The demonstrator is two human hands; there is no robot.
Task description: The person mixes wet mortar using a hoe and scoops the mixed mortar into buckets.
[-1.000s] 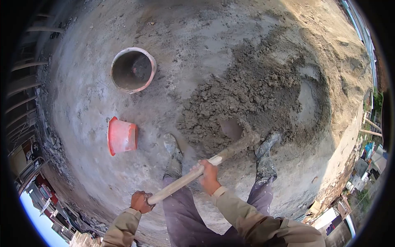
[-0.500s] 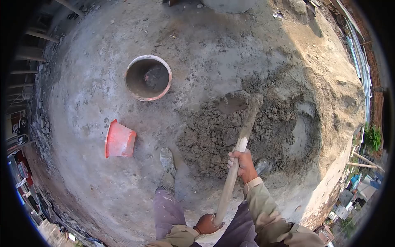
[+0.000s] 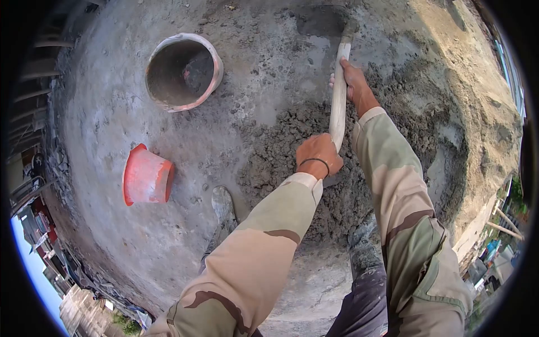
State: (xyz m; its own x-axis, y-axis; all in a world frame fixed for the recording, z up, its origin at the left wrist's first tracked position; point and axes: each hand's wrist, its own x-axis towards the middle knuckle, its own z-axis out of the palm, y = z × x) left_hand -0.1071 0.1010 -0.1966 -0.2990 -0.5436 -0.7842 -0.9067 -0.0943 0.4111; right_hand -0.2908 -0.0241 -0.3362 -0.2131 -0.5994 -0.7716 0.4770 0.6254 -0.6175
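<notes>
Both my hands grip the pale wooden handle (image 3: 338, 106) of a hoe. My left hand (image 3: 319, 154) is wrapped round its lower end, with a dark band at the wrist. Further up, close to the head, my right hand (image 3: 353, 84) holds the same handle. The wide metal blade (image 3: 321, 21) is at the far side of the wet grey mortar (image 3: 281, 137), slightly blurred, with its edge hard to make out. Both arms reach forward over the pile.
A large round bucket (image 3: 218, 70) stands upright at the left, with some residue inside. Nearer, a red bucket (image 3: 147, 177) lies on its side. Sand (image 3: 488, 101) is heaped at the right. My boots stand at the near edge of the mortar.
The hoe has swung from the near part of the pile, up over its middle, to the far side. Both hands have moved forward with it, still on the handle.
</notes>
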